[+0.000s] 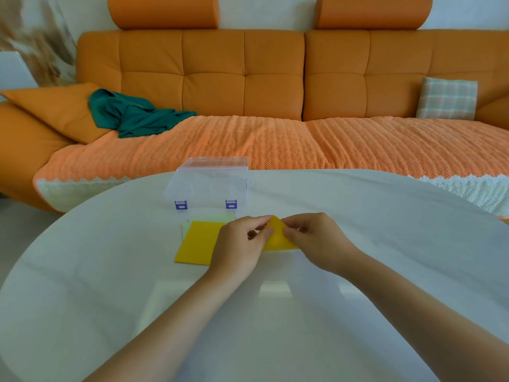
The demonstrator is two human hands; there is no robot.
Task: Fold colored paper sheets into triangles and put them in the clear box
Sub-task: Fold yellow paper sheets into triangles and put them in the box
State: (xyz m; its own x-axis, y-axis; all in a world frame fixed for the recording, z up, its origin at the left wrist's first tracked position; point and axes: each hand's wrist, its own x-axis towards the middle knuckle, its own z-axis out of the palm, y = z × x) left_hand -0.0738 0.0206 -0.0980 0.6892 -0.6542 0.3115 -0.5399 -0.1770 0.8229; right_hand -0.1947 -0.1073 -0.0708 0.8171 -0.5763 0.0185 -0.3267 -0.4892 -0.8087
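Observation:
A yellow paper sheet [278, 235], partly folded with a point sticking up, sits between my two hands on the white table [358, 216]. My left hand [239, 244] pinches its left side. My right hand [316, 238] pinches its right side. To the left lies a flat stack of paper sheets [197, 242], yellow on top with pale green under it. Behind the stack stands the clear box [209, 183] with two purple latches, its lid raised at the back.
An orange sofa [248, 78] runs behind the table, with a green cloth [132, 114] on its left part and a checked cushion [446, 97] at the right. The table's round edge curves past the box.

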